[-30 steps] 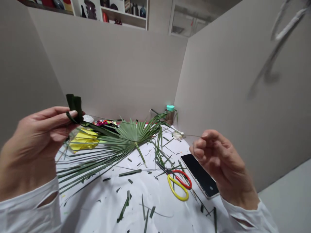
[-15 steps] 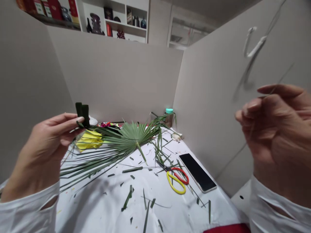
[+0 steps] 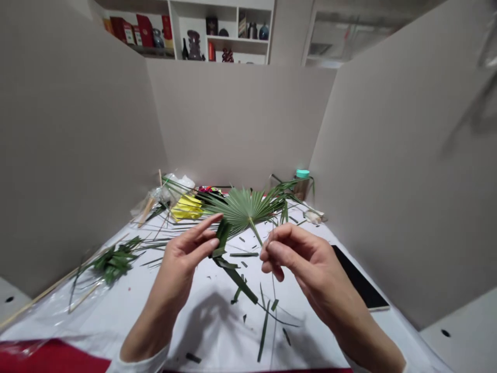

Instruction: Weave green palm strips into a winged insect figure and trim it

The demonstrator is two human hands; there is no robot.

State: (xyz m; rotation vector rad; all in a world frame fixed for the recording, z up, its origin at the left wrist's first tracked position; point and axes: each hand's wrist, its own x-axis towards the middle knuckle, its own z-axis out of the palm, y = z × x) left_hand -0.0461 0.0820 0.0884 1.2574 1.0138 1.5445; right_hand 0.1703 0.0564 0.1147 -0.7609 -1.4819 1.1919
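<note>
The left hand (image 3: 186,254) grips a folded green leaf piece (image 3: 222,237) between thumb and fingers, forefinger extended along it. The piece is raised over the white cloth (image 3: 128,305), in front of the palm frond (image 3: 241,206); a strip tail (image 3: 241,286) hangs from it, slanting down toward the right. The right hand (image 3: 298,253) pinches its thumb and forefinger together, apparently on a fine strand (image 3: 274,331) trailing downward. Whether that strand joins the leaf piece cannot be told from where I stand.

Risks noted. First, the left hold looks light and rests near the fold; should the thumb ease off, the fold would probably spring loose. Second, the strand is very thin, so a sharp pull could snap it or let it slip from the fingertips. Third, the hanging tail could swing into the strand and tangle with it. Fourth, loose clippings (image 3: 244,255) lie below the hands; a dropped strand would be hard to find among them. Fifth, the phone (image 3: 359,280) lies just beside the right forearm, and a wide outward sweep could knock it.
</note>
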